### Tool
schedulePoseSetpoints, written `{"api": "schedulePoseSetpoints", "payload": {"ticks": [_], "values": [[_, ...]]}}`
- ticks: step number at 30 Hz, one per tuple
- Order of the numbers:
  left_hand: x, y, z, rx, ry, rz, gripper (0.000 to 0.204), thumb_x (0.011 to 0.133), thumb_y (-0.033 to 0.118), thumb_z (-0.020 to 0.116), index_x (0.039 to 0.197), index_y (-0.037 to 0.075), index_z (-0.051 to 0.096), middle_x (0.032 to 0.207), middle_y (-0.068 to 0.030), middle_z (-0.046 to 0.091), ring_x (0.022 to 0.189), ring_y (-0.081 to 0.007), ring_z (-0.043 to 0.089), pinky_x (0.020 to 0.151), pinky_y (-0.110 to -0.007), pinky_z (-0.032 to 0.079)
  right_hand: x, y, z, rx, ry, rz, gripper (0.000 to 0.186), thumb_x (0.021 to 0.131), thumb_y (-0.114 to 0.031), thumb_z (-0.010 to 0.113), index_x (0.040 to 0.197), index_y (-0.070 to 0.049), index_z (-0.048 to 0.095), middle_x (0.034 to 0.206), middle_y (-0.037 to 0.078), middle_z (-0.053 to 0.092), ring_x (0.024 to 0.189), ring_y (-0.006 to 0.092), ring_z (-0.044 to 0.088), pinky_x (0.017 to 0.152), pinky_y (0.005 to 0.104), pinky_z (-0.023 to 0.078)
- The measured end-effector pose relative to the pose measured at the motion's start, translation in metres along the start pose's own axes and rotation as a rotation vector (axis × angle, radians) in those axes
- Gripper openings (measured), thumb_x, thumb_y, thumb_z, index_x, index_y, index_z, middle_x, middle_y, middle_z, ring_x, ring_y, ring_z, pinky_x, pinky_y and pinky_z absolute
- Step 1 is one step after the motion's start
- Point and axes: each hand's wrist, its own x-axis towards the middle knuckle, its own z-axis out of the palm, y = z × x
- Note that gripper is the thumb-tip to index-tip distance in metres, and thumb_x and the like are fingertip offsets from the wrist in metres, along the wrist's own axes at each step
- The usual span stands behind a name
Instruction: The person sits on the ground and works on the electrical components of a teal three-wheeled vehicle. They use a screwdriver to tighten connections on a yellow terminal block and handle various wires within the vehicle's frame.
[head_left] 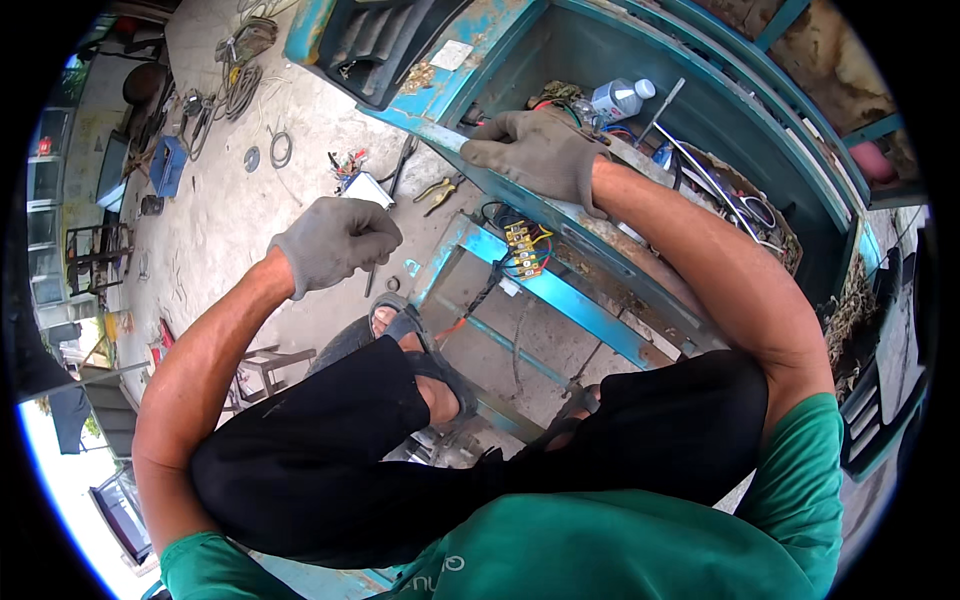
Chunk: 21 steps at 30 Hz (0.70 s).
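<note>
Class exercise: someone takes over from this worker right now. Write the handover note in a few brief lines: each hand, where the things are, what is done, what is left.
Left hand: gloved, fist shut on a thin dark tool, above the floor.
Right hand: gloved, resting flat on the rim of the teal metal cabinet, holding nothing.
Yellow terminal block with coloured wires sits on the frame below the rim.
Pliers lie on the concrete floor.
Done: cabinet open, wiring exposed.
Left: cannot tell from this view.

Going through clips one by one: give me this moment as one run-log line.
left hand: gloved, fisted on thin tool | right hand: gloved, flat on blue cabinet edge | nearby: yellow terminal block, plastic bottle
</note>
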Motion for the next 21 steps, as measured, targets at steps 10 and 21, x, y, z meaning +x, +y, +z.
{"api": "schedulePoseSetpoints", "payload": {"ticks": [10, 21], "values": [[0.085, 0.001, 0.117, 0.165, 0.129, 0.339, 0.021, 0.087, 0.024, 0.066, 0.093, 0.006, 0.075, 0.090, -0.0170, 0.072, 0.083, -0.0341, 0.070, 0.078, -0.043, 0.054, -0.009, 0.030, -0.006, 0.006, 0.087, -0.020, 0.055, 0.090, -0.048, 0.068, 0.115, 0.001, 0.072, 0.108, 0.016, 0.073, 0.097, 0.0237, 0.069, 0.088, 0.0335, 0.053], [0.125, -0.009, 0.215, 0.170, 0.472, 0.441, 0.014, 0.083, 0.021, 0.071, 0.088, 0.008, 0.076, 0.088, -0.0152, 0.067, 0.088, -0.0358, 0.065, 0.081, -0.048, 0.050, -0.006, 0.024, -0.007, -0.017, 0.081, 0.016, 0.062, 0.087, -0.054, 0.065, 0.116, 0.000, 0.073, 0.111, 0.020, 0.071, 0.103, 0.0301, 0.068, 0.091, 0.0379, 0.052]]}}
